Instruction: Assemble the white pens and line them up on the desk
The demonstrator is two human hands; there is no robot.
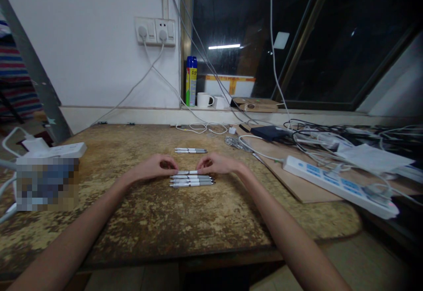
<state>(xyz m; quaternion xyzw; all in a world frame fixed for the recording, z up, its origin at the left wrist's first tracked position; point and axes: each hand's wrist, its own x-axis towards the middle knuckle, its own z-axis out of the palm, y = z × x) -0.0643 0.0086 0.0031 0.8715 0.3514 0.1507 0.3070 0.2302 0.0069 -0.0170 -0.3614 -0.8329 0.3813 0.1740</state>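
Observation:
My left hand (157, 166) pinches the left end of a white and grey pen (187, 172), and my right hand (218, 165) pinches its right end. This pen lies crosswise, just beyond several similar pens (192, 184) set side by side in a row nearer to me. Farther back, a small pair of the same pens (191, 150) rests on the worn wooden table (185, 225). Fingertips of both hands hide the ends of the held pen. Whether it touches the table I cannot tell.
On the right, a white power strip (340, 187) lies across a brown board (297, 185) among tangled cables. At the left stands another white power strip (68, 150) with plugs. A spray can (191, 82) and white mug (204, 100) stand on the window sill.

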